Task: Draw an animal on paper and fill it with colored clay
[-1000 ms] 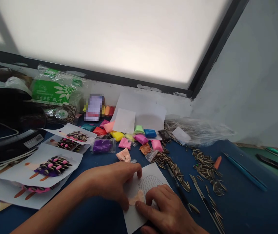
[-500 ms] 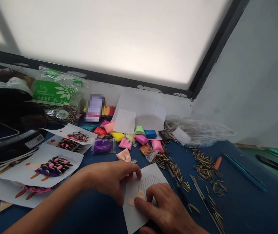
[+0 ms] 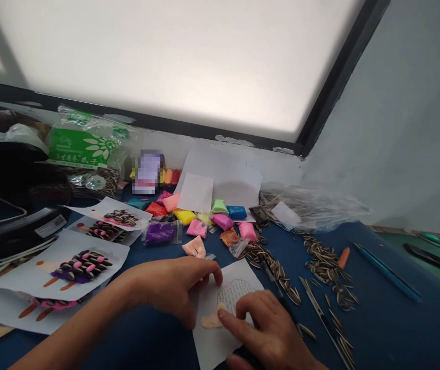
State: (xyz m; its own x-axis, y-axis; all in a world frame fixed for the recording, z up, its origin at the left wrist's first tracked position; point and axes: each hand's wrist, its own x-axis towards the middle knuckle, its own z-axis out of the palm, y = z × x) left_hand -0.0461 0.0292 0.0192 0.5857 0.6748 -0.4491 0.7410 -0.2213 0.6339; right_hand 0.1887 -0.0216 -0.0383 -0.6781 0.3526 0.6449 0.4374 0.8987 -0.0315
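A white paper sheet (image 3: 212, 349) lies before me, with a pencil-hatched rounded shape (image 3: 235, 293) drawn on it. Flat peach modelling clay (image 3: 211, 320) covers the drawing's lower left end. One fingertip of my right hand (image 3: 268, 329) presses on the clay; its other fingers are bent and apart, gripping nothing visible. At the sheet's left edge rests my left hand (image 3: 183, 288), thumb and forefinger spread and touching the paper; its remaining fingers curl partly out of sight. Just beyond it sits an opened packet of peach clay (image 3: 194, 247).
Finished seed-and-clay hedgehog pictures (image 3: 61, 262) are stacked on the left. Coloured clay packets (image 3: 162, 232) spread along the back. To the right lie sunflower seeds (image 3: 322, 262), a black pen (image 3: 285, 303), metal tweezers (image 3: 326, 318) and a blue tool (image 3: 387, 272).
My right fingertip has shifted slightly right and up along the peach clay, uncovering more of it. My left hand keeps its place on the sheet.
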